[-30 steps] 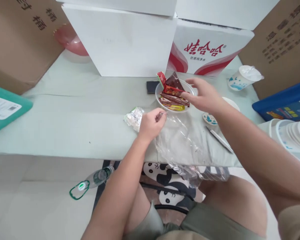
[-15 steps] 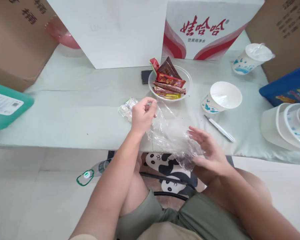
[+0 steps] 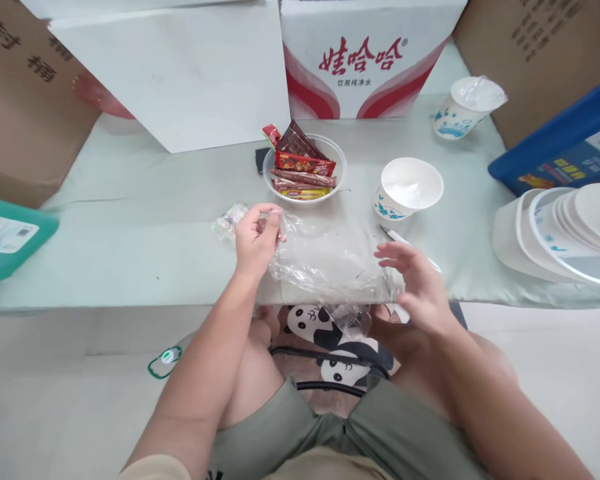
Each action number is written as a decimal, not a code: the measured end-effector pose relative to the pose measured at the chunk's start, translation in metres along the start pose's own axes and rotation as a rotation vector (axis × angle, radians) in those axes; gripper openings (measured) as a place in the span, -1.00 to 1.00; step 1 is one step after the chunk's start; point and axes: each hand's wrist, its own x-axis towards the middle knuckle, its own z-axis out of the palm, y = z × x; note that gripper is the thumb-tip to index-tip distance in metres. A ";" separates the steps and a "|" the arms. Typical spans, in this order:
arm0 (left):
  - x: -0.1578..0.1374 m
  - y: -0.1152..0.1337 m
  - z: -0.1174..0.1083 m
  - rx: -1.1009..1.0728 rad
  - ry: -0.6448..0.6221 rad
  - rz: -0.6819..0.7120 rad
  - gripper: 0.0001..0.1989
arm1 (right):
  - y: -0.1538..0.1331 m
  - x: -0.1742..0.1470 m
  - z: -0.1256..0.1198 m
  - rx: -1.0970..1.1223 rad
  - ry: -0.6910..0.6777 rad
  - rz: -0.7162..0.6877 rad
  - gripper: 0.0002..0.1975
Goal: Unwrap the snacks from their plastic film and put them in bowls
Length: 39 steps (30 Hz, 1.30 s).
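Observation:
My left hand [image 3: 257, 237] is closed on the top of a clear plastic bag [image 3: 325, 257], and something reddish shows between its fingers. The bag spreads rightward over the tabletop and droops past the front edge. Beside the bag's right end, my right hand [image 3: 413, 283] has its fingers apart and holds nothing; whether it touches the plastic I cannot tell. A round plastic bowl [image 3: 341, 175] of wrapped snacks [image 3: 305, 163] stands beyond my left hand. Left of that hand lies a crumpled clear packet [image 3: 226, 223]. A white craft knife or pen [image 3: 395, 235] is partly hidden behind my right hand.
A paper cup [image 3: 413, 187] stands behind my right hand, another cup [image 3: 465, 110] farther back. Nested tubs [image 3: 515, 233] and a blue container [image 3: 535, 153] are at right. White cartons [image 3: 180, 80] line the back; a green jug [image 3: 45, 223] is at left.
My right hand's fingers have come away from the bag, which now lies flatter and lower across the table edge. My left hand keeps its grip. The whole view has shifted a little.

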 end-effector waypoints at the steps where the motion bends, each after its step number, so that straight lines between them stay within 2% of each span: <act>1: 0.001 0.000 0.001 -0.021 0.010 -0.014 -0.57 | 0.000 0.000 0.001 -0.083 -0.048 -0.024 -0.44; 3: 0.002 -0.001 0.002 -0.054 0.021 -0.028 -0.58 | 0.001 0.002 0.005 -0.241 -0.005 -0.015 -0.71; 4: 0.003 -0.001 0.001 -0.065 0.019 -0.032 -0.57 | 0.002 0.004 0.007 -0.278 0.068 -0.001 -0.86; 5: 0.003 -0.001 0.001 -0.071 0.013 -0.035 -0.57 | 0.002 0.006 0.009 -0.273 0.147 0.013 -0.91; 9: 0.007 0.000 -0.004 -0.061 -0.024 -0.052 -0.53 | -0.002 0.020 0.009 -0.010 0.418 0.067 -0.85; 13: 0.008 0.004 -0.009 -0.093 -0.004 -0.102 -0.44 | -0.012 0.033 0.003 0.129 0.570 0.096 -0.83; 15: 0.005 0.006 -0.010 -0.192 -0.073 -0.186 -0.31 | -0.015 0.038 0.002 0.171 0.604 0.100 -0.83; 18: -0.004 0.009 -0.008 -0.286 -0.289 -0.381 -0.16 | -0.016 0.042 0.001 0.215 0.613 0.108 -0.84; 20: -0.010 0.010 -0.004 -0.209 -0.418 -0.503 -0.22 | -0.016 0.042 0.000 0.230 0.625 0.111 -0.84; 22: -0.013 0.009 0.002 -0.070 -0.457 -0.546 -0.43 | -0.015 0.041 -0.001 0.243 0.635 0.107 -0.83; 25: -0.011 0.007 0.011 0.003 -0.299 -0.430 -0.65 | -0.014 0.038 -0.006 0.240 0.632 0.083 -0.81; 29: -0.001 0.006 0.015 -0.135 -0.047 -0.242 -0.63 | -0.012 0.036 -0.009 0.227 0.582 0.063 -0.77; 31: 0.001 0.007 0.014 -0.231 -0.034 -0.209 -0.57 | -0.011 0.037 -0.010 0.266 0.569 0.094 -0.76; 33: -0.001 0.008 0.012 -0.326 -0.179 -0.256 -0.41 | -0.010 0.040 -0.009 0.341 0.617 0.132 -0.75; 35: -0.005 0.009 0.012 -0.339 -0.417 -0.378 -0.27 | -0.007 0.044 -0.010 0.399 0.694 0.159 -0.72; 37: -0.009 0.008 0.014 -0.224 -0.567 -0.508 -0.36 | -0.003 0.047 -0.012 0.396 0.723 0.171 -0.69; 39: -0.010 0.007 0.016 -0.079 -0.538 -0.571 -0.56 | 0.000 0.047 -0.015 0.356 0.698 0.162 -0.69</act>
